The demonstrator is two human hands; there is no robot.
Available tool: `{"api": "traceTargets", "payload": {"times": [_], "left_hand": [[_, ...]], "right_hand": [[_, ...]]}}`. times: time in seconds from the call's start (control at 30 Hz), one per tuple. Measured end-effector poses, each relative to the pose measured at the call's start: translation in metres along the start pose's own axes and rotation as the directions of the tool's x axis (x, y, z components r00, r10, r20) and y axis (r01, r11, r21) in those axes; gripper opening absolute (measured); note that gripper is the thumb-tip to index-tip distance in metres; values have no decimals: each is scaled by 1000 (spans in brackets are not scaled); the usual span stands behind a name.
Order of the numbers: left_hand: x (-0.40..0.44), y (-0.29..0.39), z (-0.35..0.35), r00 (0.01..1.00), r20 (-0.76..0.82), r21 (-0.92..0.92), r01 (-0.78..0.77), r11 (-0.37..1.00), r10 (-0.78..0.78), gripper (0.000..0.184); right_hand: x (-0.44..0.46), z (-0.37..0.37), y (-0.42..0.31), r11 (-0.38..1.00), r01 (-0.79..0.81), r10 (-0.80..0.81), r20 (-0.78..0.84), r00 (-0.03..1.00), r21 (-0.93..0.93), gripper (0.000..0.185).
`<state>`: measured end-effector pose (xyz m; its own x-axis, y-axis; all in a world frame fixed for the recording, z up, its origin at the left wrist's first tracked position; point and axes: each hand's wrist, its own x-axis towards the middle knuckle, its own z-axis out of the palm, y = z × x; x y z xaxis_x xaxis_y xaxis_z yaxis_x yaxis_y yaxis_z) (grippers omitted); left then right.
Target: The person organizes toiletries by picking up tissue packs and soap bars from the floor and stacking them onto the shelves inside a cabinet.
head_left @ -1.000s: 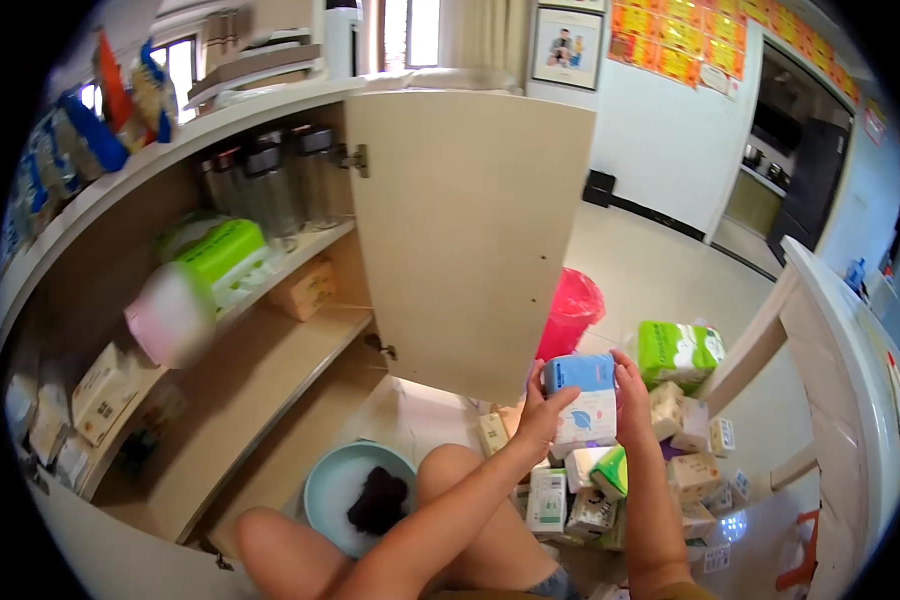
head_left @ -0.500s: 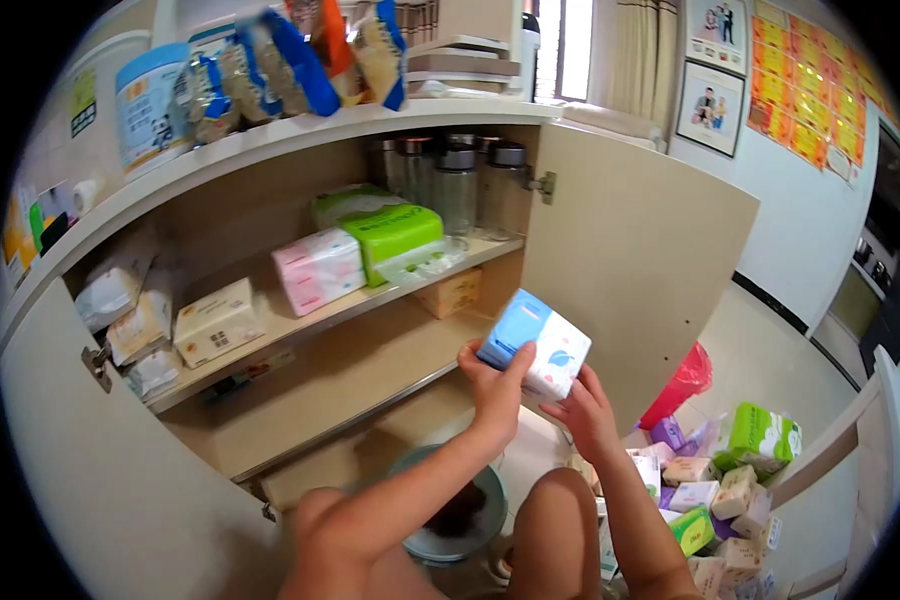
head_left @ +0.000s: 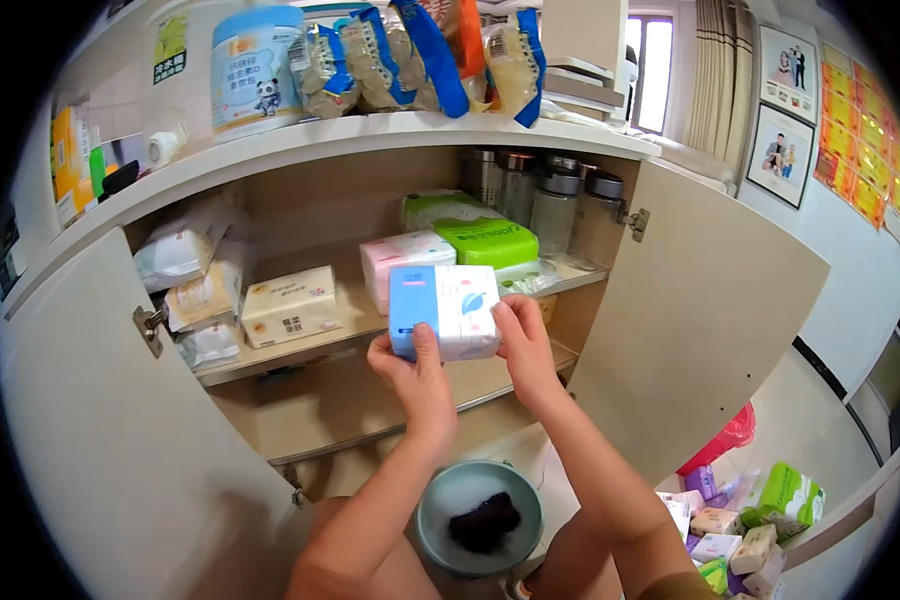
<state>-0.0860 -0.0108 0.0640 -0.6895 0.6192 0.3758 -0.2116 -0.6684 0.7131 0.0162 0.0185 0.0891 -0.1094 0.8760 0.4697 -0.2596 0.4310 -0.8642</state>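
Both my hands hold a blue-and-white tissue pack (head_left: pixel 444 305) up in front of the open cabinet. My left hand (head_left: pixel 416 372) grips its lower left side, thumb on the front. On the right end, the fingers of my right hand (head_left: pixel 523 340) close round the pack. Just behind it on the upper shelf (head_left: pixel 365 347) stands a pink-and-white tissue pack (head_left: pixel 388 258), partly hidden. A green tissue package (head_left: pixel 485 240) lies beside that. Farther left are a beige tissue pack (head_left: pixel 292 305) and several stacked packs (head_left: pixel 202 292).
Glass bottles (head_left: pixel 552 215) stand at the shelf's right end. Cabinet doors (head_left: pixel 715 310) hang open on both sides. Below my arms sits a basin (head_left: pixel 435 545) with dark cloth in water. Many tissue packs (head_left: pixel 755 548) lie piled on the floor at right, near a red bag (head_left: pixel 722 440).
My hands have carried the blue-and-white tissue pack left and toward the upper shelf, turning it level. The view has swung left, so the cabinet appears farther right.
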Motion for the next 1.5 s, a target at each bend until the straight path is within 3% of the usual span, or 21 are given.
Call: {"api": "traceTargets", "payload": {"times": [0.17, 0.23, 0.27, 0.33, 0.43, 0.53, 0.6, 0.7, 0.83, 0.9, 1.0, 1.13, 1.23, 1.3, 1.33, 1.4, 1.5], "left_hand": [[17, 1, -12, 998, -33, 232, -39, 972, 48, 55], [21, 0, -16, 998, -27, 321, -41, 946, 53, 55], [24, -6, -19, 997, 4, 321, -78, 944, 81, 53], [26, -1, -20, 993, 35, 323, -116, 939, 111, 51], [27, 15, -16, 988, 96, 477, -155, 865, 124, 49], [33, 23, -15, 979, 145, 603, -204, 771, 145, 49], [36, 27, -15, 950, 195, 683, -310, 661, 244, 55], [41, 31, -16, 900, 267, 673, -429, 602, 344, 62], [42, 51, -8, 844, 392, 688, -534, 492, 367, 64], [46, 58, -4, 696, 673, 706, -706, 65, 250, 57], [53, 56, -3, 738, 665, 724, -675, 146, 115, 52], [67, 50, -3, 740, 663, 726, -673, 142, 116, 53], [74, 58, 5, 752, 659, 748, -653, 120, -8, 57], [78, 68, 16, 742, 668, 722, -665, -191, -62, 70], [87, 67, 20, 742, 667, 722, -665, -192, -62, 70], [109, 57, 22, 753, 594, 758, -641, -116, -282, 84], [133, 46, 23, 723, 597, 729, -670, -141, -348, 91]], "right_hand": [[15, 16, -4, 988, -156, 155, 33, 987, 21, 25], [18, 18, 0, 959, -193, 171, 119, 978, 207, 33], [18, 20, 0, 958, -191, 168, 123, 978, 213, 33], [15, 22, 0, 990, -101, 87, 133, 987, 102, 36], [17, 21, 10, 990, -135, 131, 129, 983, 29, 42], [21, 22, 16, 995, -102, 100, 76, 992, 22, 42], [22, 24, 19, 997, -79, 79, 41, 996, -10, 42], [22, 28, 22, 997, -27, 26, -6, 1000, -75, 42], [24, 30, 27, 990, 32, -36, -31, 999, -134, 40], [27, 29, 30, 990, 50, -56, -39, 998, -131, 38], [24, 26, 30, 994, 34, -38, -34, 999, -101, 36], [20, 20, 43, 987, 48, -51, -13, 999, -151, 35], [9, 14, 52, 991, -21, 19, -15, 1000, -130, 33], [-2, 10, 53, 994, -65, 65, 0, 998, -93, 33], [-8, 9, 53, 992, -110, 111, 15, 994, -58, 32], [-18, 6, 56, 985, -161, 162, 14, 987, -54, 31], [-29, 1, 63, 971, -234, 235, 18, 972, -47, 29]]}}
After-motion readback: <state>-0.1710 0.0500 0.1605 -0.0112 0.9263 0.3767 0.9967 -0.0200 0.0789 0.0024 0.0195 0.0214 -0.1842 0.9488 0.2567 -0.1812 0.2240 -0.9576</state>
